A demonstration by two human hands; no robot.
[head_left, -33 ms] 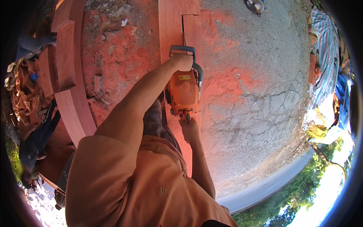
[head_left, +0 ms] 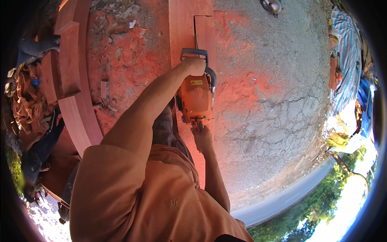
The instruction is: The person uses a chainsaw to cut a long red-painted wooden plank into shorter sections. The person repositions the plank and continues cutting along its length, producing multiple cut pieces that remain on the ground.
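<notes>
An orange chainsaw [head_left: 196,97] is held over a long reddish plank [head_left: 182,24] that runs away from me along the ground. My left hand [head_left: 194,65] is closed around its front handle, just behind the dark hand guard [head_left: 195,51]. Closer to my body, my right hand [head_left: 204,140] grips the rear handle; its fingers are partly hidden. A narrow dark slit [head_left: 195,32] runs lengthwise in the plank ahead of the saw and meets a crosswise line. The guide bar is mostly hidden by the saw's body and my hand.
Reddish boards [head_left: 70,60] lie stacked at the left, with people's dark-clothed legs [head_left: 44,139] beside them. Red sawdust [head_left: 242,90] covers cracked pavement. A circular tool [head_left: 271,6] lies at the far right, near a striped tarp [head_left: 346,52]. A road [head_left: 282,203] curves along the lower right.
</notes>
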